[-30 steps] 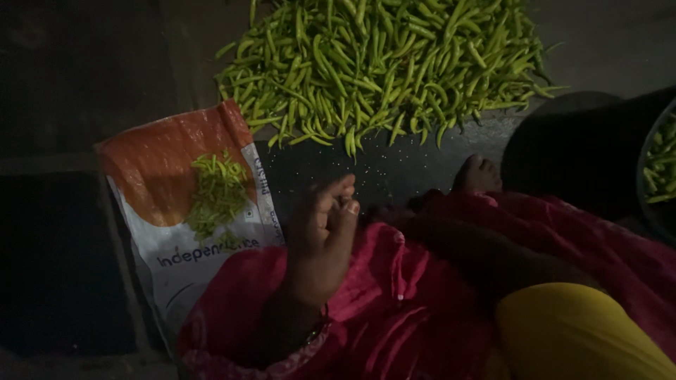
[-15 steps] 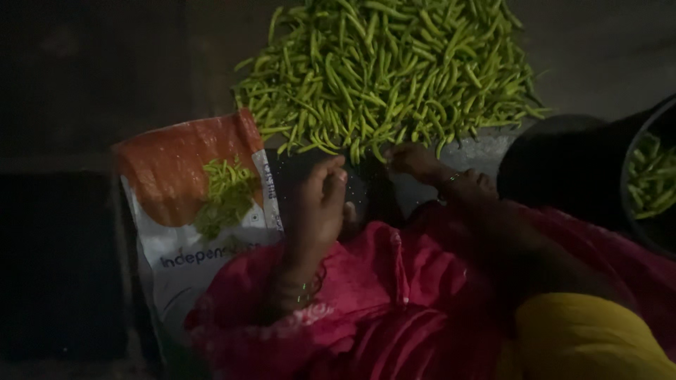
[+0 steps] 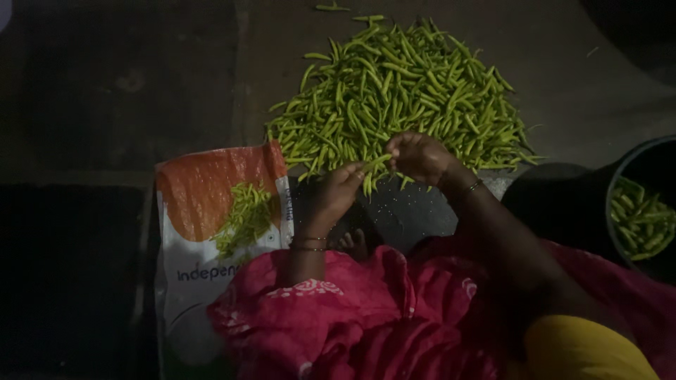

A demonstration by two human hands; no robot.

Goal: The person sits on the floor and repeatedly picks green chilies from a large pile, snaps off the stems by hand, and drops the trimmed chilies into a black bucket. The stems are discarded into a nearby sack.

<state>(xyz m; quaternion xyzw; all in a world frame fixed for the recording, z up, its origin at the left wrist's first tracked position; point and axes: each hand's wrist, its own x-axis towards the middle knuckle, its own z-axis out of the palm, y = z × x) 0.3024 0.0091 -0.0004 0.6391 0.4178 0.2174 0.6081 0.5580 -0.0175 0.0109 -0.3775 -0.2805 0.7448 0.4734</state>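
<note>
A large heap of green chillies [image 3: 401, 91] lies on the dark floor in front of me. My left hand [image 3: 336, 193] and my right hand [image 3: 417, 156] meet at the heap's near edge, both pinching one green chilli [image 3: 378, 162] between their fingertips. Bangles circle both wrists. A small pile of green stems or chillies [image 3: 244, 217] rests on an orange and white plastic sack [image 3: 204, 232] spread flat at my left. My lap is covered in pink cloth [image 3: 380, 317].
A dark round container [image 3: 614, 184] at the right holds more green chillies [image 3: 637, 222]. A second dark round shape [image 3: 542, 197] sits beside it. Yellow cloth [image 3: 584, 348] shows at the bottom right. A bare foot [image 3: 350, 243] peeks out below my left hand.
My right hand came forward from my lap to the heap and took a chilli. My left hand rose to meet it. The camera view shifted so more of the heap shows.
</note>
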